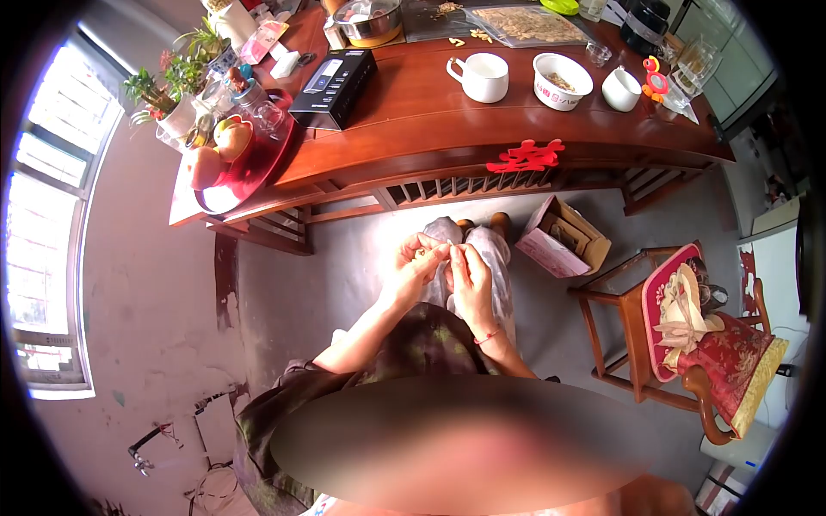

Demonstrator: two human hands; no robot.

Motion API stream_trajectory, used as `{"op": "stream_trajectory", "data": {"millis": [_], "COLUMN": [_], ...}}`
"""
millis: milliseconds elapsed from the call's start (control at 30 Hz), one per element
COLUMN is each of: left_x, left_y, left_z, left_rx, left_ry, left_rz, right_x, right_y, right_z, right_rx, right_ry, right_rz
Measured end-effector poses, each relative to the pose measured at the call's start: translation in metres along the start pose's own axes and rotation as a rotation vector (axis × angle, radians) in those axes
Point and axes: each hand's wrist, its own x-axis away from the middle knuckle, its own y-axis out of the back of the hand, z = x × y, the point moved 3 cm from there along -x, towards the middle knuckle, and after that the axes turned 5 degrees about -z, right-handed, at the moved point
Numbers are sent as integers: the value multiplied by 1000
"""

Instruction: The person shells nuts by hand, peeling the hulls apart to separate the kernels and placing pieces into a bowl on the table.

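Observation:
Over my lap, my left hand (413, 261) and my right hand (470, 279) meet at the fingertips. Both are closed in a pinch. Something tiny and pale seems to sit between the fingertips, too small to name. A red cord bracelet (487, 336) circles my right wrist. Beneath the hands are my light trousers (498, 253). On the table ahead stand a white mug (482, 78), a white bowl (563, 83) with bits in it and a smaller white cup (620, 90).
The wooden table (404, 129) spans the front, with a flat bag of tan pieces (533, 26), a black box (334, 88) and a red tray (258, 176) of fruit. An open cardboard box (551, 249) sits on the floor, left of a wooden chair (632, 344).

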Motion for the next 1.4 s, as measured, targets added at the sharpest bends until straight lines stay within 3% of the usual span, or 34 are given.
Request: {"op": "stream_trajectory", "data": {"millis": [233, 567, 633, 767, 1033, 1400], "left_x": [-1, 0, 3, 3, 4, 6], "left_y": [-3, 4, 6, 4, 3, 0], "left_z": [3, 3, 3, 2, 2, -1], "left_rx": [-52, 89, 95, 146, 103, -12], "left_ry": [-82, 20, 27, 36, 0, -102], "left_rz": [-46, -32, -26, -11, -12, -70], "right_x": [1, 2, 0, -1, 4, 2], "right_y": [-1, -1, 2, 2, 0, 4], "right_z": [0, -6, -1, -10, -4, -5], "right_rx": [-173, -298, -512, -686, -530, -273], "right_ry": [-154, -230, -335, -338, -417, -203], "right_rz": [47, -20, 17, 115, 58, -13]}}
